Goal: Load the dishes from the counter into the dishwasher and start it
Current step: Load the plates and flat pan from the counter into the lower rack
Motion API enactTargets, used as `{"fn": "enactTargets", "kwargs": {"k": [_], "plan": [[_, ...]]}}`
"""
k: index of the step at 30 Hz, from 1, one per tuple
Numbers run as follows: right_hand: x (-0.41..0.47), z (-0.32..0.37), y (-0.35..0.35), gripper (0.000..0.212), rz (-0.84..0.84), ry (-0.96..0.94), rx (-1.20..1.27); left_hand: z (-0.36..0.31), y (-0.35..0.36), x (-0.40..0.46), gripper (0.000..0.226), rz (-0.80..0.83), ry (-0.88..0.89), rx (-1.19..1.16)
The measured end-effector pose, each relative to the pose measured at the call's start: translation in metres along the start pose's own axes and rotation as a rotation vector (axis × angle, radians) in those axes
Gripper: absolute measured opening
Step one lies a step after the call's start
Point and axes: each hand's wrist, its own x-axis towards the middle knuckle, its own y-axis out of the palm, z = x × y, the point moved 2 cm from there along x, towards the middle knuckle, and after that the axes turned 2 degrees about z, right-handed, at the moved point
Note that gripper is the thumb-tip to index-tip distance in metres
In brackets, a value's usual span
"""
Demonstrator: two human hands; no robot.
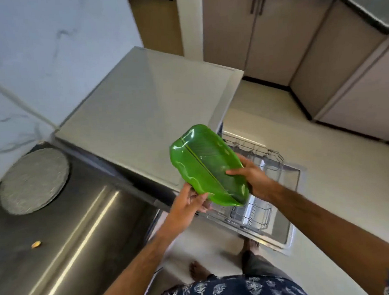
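green leaf plate (207, 166) pinched by both hands — left hand (187, 207) near end, right hand (253, 178) side | long axis points away | rack (260, 213) sits just below — right nearer

Green leaf-shaped plate (204, 163): glossy plastic, long with wavy rim, raised midrib down centre, fine side veins. Held in air, tilted, one end up and away, other end low and near; hollow face up toward camera. Sits above front edge of dishwasher (147, 118), partly over pulled-out rack.

Dishwasher: pale grey flat top, door dropped open toward floor.

Rack (257, 211): grey wire basket, slid out over open door; no dishes seen in visible part, rest hidden behind plate.
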Motion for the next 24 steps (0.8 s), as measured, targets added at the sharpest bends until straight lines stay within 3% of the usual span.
{"fn": "enactTargets", "kwargs": {"k": [4,8,11,14,17,21,24], "plan": [[-0.020,-0.009,-0.096,0.057,-0.153,0.025,0.094,0.020,0.057,0.030,0.019,0.248,-0.095,0.223],[-0.003,-0.037,-0.196,0.047,-0.308,0.092,0.084,0.077,0.087,0.075,0.018,0.272,-0.179,0.478],[0.039,-0.076,-0.260,0.046,-0.397,0.158,-0.165,0.133,0.095,0.119,0.015,0.221,-0.253,0.623],[0.092,-0.114,-0.289,0.043,-0.363,0.163,-0.488,0.196,0.094,0.163,0.012,0.131,-0.307,0.681],[0.144,-0.154,-0.293,0.048,-0.256,0.155,-0.645,0.241,0.092,0.206,0.030,-0.052,-0.453,0.548],[0.202,-0.228,-0.277,0.053,-0.126,0.010,-0.760,0.296,0.088,0.258,0.038,-0.323,-0.593,0.117],[0.227,-0.272,-0.255,0.071,-0.071,-0.100,-0.927,0.317,0.076,0.285,0.061,-0.471,-0.627,-0.214]]}}
